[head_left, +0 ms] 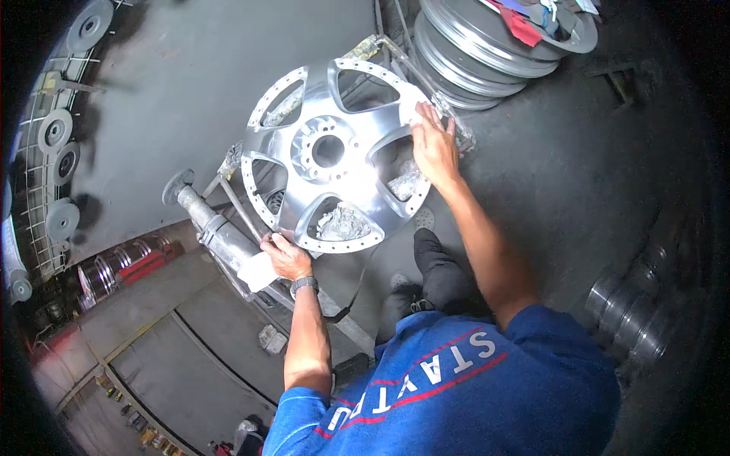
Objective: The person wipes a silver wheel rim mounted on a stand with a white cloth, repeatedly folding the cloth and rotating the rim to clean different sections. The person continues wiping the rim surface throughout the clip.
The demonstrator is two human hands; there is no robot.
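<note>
A silvery alloy wheel (287,144) with wide spokes and small holes round its rim is tilted face up in front of me. My left hand (287,258), with a dark watch on its wrist, curls at the wheel's lower left edge. Right beside that hand is a white cloth-like patch (257,271); I cannot tell whether the fingers hold it. On the wheel's right edge my right hand (436,148) grips the rim, its fingers reaching over the face. Glare whitens the metal near those fingertips. The undersides of both hands are hidden.
Beneath the wheel is a metal frame (242,204) with crusted joints. Left of it lies a grey cylindrical machine (220,232) with a round end. More wheel rims (464,57) are stacked at the upper right, with a red cloth (519,26) on top. Round discs (55,129) hang on a wire rack.
</note>
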